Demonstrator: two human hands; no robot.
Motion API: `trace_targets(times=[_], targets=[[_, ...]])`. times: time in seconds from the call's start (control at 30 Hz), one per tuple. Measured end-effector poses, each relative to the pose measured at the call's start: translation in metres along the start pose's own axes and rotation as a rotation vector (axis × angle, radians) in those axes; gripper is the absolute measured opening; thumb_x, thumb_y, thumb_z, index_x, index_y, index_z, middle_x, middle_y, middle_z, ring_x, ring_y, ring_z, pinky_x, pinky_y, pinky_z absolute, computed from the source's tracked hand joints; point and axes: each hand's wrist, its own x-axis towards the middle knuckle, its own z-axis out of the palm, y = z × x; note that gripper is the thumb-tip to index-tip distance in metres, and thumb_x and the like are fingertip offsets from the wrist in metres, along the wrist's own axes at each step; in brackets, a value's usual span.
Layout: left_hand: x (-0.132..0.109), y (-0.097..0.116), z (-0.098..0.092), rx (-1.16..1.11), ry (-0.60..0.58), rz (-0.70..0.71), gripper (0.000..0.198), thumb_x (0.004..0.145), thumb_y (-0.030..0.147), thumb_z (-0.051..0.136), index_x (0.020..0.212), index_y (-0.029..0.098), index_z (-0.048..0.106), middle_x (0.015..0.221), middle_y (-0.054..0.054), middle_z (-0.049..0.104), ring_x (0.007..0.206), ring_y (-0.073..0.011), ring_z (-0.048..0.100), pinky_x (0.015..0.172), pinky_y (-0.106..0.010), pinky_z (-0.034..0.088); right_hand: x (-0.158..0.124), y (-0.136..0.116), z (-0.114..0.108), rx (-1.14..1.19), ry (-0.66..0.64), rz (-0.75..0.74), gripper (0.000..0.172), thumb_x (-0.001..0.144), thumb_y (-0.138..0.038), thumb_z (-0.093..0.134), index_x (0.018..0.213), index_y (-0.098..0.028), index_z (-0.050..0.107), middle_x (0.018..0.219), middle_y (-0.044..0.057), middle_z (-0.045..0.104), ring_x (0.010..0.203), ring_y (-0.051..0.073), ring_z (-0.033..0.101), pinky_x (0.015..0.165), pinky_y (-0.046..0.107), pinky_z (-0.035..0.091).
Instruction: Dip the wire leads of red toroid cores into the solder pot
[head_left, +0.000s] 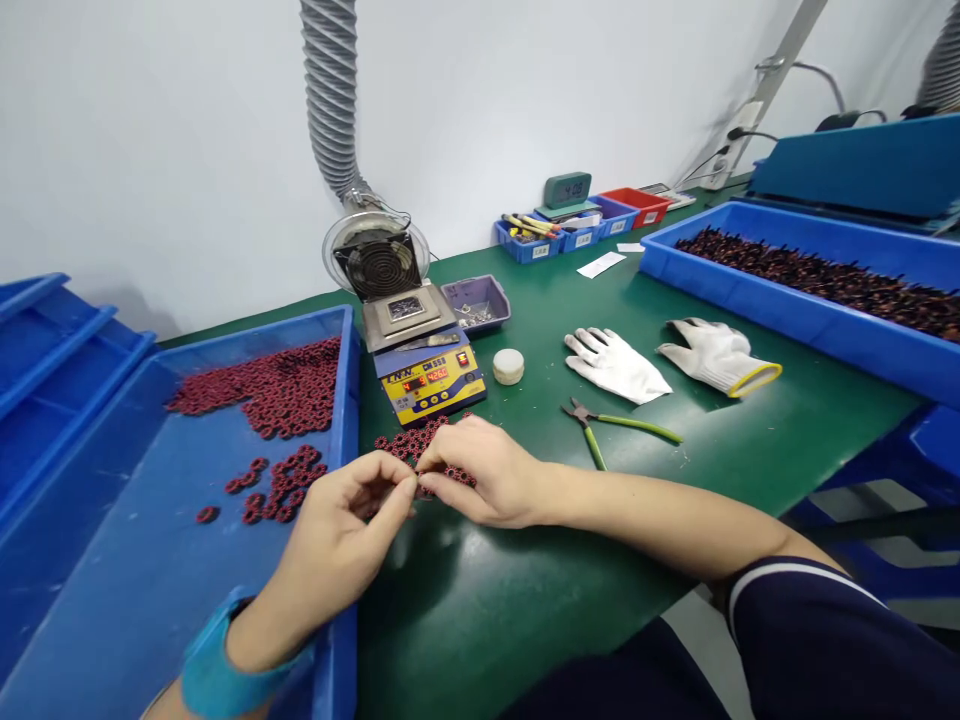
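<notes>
My left hand [341, 530], with a blue band at its wrist, pinches with thumb and index finger. Its fingertips meet those of my right hand [480, 470], also closed in a pinch. Whatever lies between the fingertips is too small and hidden to make out. Just behind the hands is a pile of small red-and-black wound ring coils [409, 442] on the green table [480, 610], partly covered by my right hand. To the left, a blue tray [180, 520] holds many more of these ring coils [292, 390]. A yellow-and-blue solder pot [435, 385] with a lit display stands beyond the pile.
Right of the solder pot are a small round tin [508, 366] and a purple-grey bin [476, 303]. Green-handled cutters [600, 425] and white gloves [615, 363] lie farther right. A long blue tray [750, 290] of dark parts and an exhaust hose [330, 90] stand beyond.
</notes>
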Motion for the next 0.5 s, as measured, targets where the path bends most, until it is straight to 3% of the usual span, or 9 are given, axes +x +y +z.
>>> trace_targets(times=[0.07, 0.13, 0.2, 0.33, 0.4, 0.5], targets=[[0.002, -0.001, 0.000, -0.154, -0.098, -0.149, 0.027, 0.081, 0.040, 0.058, 0.069, 0.016, 0.058, 0.059, -0.002, 0.060, 0.050, -0.0120, 0.052, 0.046, -0.022, 0.043, -0.001, 0.004, -0.002, -0.302, 0.052, -0.239, 0.016, 0.093, -0.024, 0.044, 0.083, -0.017, 0.053, 0.082, 0.004, 0.063, 0.077, 0.014, 0.056, 0.084, 0.036, 0.039], [0.003, -0.002, 0.002, -0.230, -0.132, -0.197, 0.028, 0.080, 0.041, 0.057, 0.069, 0.016, 0.056, 0.058, -0.002, 0.060, 0.048, -0.0113, 0.051, 0.045, -0.022, 0.042, -0.001, 0.005, -0.002, -0.397, 0.062, -0.304, 0.016, 0.092, -0.021, 0.042, 0.080, -0.018, 0.052, 0.081, 0.004, 0.062, 0.076, 0.014, 0.055, 0.087, 0.038, 0.036], [0.002, -0.001, 0.005, -0.155, -0.048, -0.099, 0.023, 0.080, 0.036, 0.057, 0.069, 0.016, 0.057, 0.059, -0.001, 0.059, 0.050, -0.0112, 0.051, 0.048, -0.022, 0.043, 0.000, 0.002, -0.001, -0.229, 0.050, -0.141, 0.017, 0.091, -0.022, 0.041, 0.077, -0.018, 0.049, 0.076, 0.003, 0.060, 0.072, 0.014, 0.054, 0.082, 0.036, 0.040], [-0.002, 0.000, 0.009, 0.155, 0.137, 0.203, 0.013, 0.079, 0.023, 0.057, 0.068, 0.017, 0.059, 0.064, -0.002, 0.059, 0.058, -0.0115, 0.052, 0.057, -0.023, 0.042, 0.002, -0.005, 0.003, 0.461, -0.150, 0.339, 0.023, 0.094, -0.028, 0.036, 0.074, -0.019, 0.041, 0.063, -0.001, 0.054, 0.059, 0.011, 0.054, 0.062, 0.026, 0.044], [-0.003, -0.001, 0.010, 0.135, 0.119, 0.153, 0.013, 0.080, 0.023, 0.056, 0.069, 0.016, 0.059, 0.063, -0.001, 0.059, 0.057, -0.0114, 0.052, 0.055, -0.023, 0.042, 0.001, -0.006, 0.004, 0.493, -0.121, 0.341, 0.022, 0.093, -0.031, 0.042, 0.075, -0.018, 0.046, 0.067, 0.000, 0.056, 0.062, 0.011, 0.055, 0.062, 0.026, 0.044], [0.000, -0.002, 0.010, -0.059, 0.052, -0.016, 0.016, 0.081, 0.027, 0.057, 0.070, 0.015, 0.057, 0.060, 0.000, 0.057, 0.054, -0.0106, 0.052, 0.052, -0.022, 0.042, -0.001, -0.005, 0.004, 0.192, 0.053, 0.137, 0.015, 0.088, -0.026, 0.050, 0.076, -0.017, 0.052, 0.073, 0.001, 0.059, 0.067, 0.012, 0.051, 0.068, 0.027, 0.041]])
